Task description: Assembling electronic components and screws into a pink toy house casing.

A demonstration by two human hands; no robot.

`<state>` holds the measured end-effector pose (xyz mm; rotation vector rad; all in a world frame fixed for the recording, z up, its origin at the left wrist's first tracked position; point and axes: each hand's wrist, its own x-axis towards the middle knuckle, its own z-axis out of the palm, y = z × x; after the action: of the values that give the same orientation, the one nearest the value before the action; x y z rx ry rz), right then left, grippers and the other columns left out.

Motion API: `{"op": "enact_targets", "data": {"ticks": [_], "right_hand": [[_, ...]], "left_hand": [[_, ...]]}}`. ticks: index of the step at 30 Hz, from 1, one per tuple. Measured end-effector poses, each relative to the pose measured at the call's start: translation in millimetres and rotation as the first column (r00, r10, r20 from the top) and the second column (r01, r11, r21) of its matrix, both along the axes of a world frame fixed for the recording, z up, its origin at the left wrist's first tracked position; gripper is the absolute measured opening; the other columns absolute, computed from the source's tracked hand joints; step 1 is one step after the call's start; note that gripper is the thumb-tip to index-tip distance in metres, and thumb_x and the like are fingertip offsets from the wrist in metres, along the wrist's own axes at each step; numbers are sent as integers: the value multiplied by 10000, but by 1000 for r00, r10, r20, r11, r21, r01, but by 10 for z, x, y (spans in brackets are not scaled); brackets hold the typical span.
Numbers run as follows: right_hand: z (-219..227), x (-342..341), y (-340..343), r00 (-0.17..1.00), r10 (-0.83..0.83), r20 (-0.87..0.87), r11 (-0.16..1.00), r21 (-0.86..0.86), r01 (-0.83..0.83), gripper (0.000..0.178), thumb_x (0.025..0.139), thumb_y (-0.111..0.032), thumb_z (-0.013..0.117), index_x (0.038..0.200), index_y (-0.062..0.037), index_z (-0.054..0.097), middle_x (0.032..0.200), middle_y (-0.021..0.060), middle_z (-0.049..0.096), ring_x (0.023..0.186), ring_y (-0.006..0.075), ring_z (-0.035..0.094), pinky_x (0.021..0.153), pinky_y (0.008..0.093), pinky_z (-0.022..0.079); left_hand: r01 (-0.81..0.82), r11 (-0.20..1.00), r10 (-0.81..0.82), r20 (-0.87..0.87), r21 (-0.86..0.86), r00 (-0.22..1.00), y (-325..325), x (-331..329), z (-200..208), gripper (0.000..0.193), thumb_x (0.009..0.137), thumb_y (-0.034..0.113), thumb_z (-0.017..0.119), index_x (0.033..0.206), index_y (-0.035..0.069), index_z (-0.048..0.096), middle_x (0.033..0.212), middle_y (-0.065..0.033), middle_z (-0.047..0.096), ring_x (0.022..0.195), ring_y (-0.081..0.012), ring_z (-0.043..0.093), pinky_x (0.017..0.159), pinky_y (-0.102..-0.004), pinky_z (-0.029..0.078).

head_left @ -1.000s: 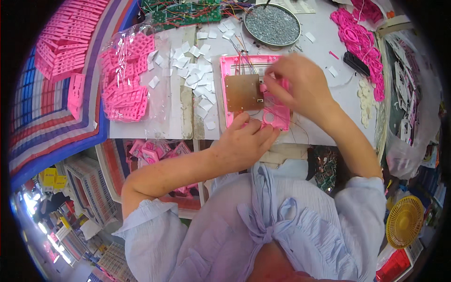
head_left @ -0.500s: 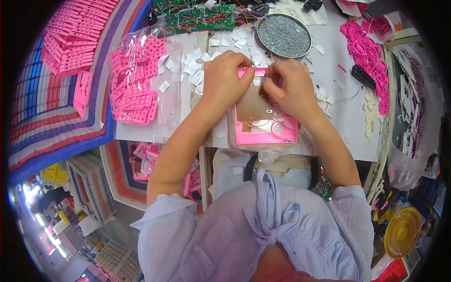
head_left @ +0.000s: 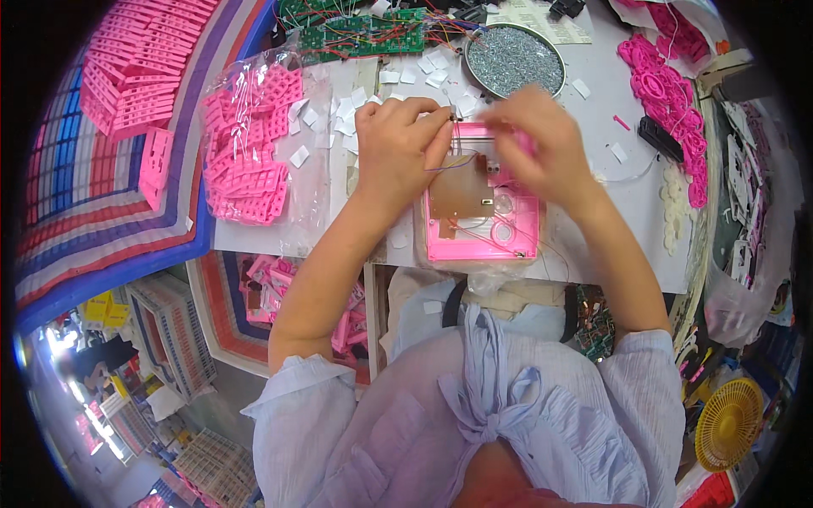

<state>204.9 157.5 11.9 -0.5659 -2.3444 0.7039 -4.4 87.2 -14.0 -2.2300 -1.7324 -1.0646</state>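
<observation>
A pink plastic housing (head_left: 483,251) lies on the table in front of me, with a brown circuit board (head_left: 461,195) and thin wires inside it. My left hand (head_left: 400,151) is over the housing's upper left corner. Its thumb and forefinger pinch a small dark part (head_left: 456,118) with thin wires hanging from it; its exact kind is too small to make out. Over the upper right of the housing, my right hand (head_left: 542,148) is raised, its fingers smeared by motion. Whether it holds anything cannot be seen.
A round dish of small metal screws (head_left: 515,61) stands beyond my right hand. White paper pieces (head_left: 345,114) lie scattered to the left, beside a clear bag of pink parts (head_left: 250,144). Green circuit boards (head_left: 364,35) sit at the back; pink loops (head_left: 660,102) lie at right.
My right hand has lifted away from the housing's top edge, to the right. More of the circuit board and its wires show now. The left hand has stayed nearly in place.
</observation>
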Motion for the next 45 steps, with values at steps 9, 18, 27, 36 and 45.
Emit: {"op": "enact_targets", "data": {"ticks": [9,18,27,36,45], "right_hand": [[-161,-318,468,964,183,191,983,-9,-184,366,752,47,630,1101,-53,680,1109,102,651,1100,321,577,949,429,478],[-104,-53,389,985,98,141,995,0,-99,173,827,-43,689,1000,-37,680,981,103,635,844,305,648,740,382,535],[-84,149,347,980,-16,196,998,55,5,157,835,-51,695,992,-43,691,967,103,634,855,300,640,740,383,533],[-2,132,253,985,-27,169,995,99,10,146,832,-65,702,975,-44,687,928,96,618,878,301,623,765,399,521],[67,109,279,987,0,161,999,45,-7,123,836,-115,697,941,-53,690,898,96,625,896,311,624,776,422,521]], "left_hand": [[75,992,-68,66,-100,995,-295,-105,113,162,797,122,741,957,112,722,1072,-28,699,948,-224,624,931,-391,370],[245,962,-252,-39,-118,967,-371,271,373,335,794,133,708,1121,95,646,1139,-72,657,1115,-269,600,1049,-503,355],[98,983,-133,-238,-156,962,-269,185,185,250,842,209,712,1074,123,676,1037,-8,670,1033,-209,588,957,-439,330],[28,990,-40,-81,-137,996,-62,177,84,216,800,227,741,989,127,710,930,-27,642,943,-229,568,904,-444,344],[25,993,-39,-129,-114,991,113,304,101,145,784,235,783,894,151,742,823,18,627,877,-200,576,896,-435,330]]}}
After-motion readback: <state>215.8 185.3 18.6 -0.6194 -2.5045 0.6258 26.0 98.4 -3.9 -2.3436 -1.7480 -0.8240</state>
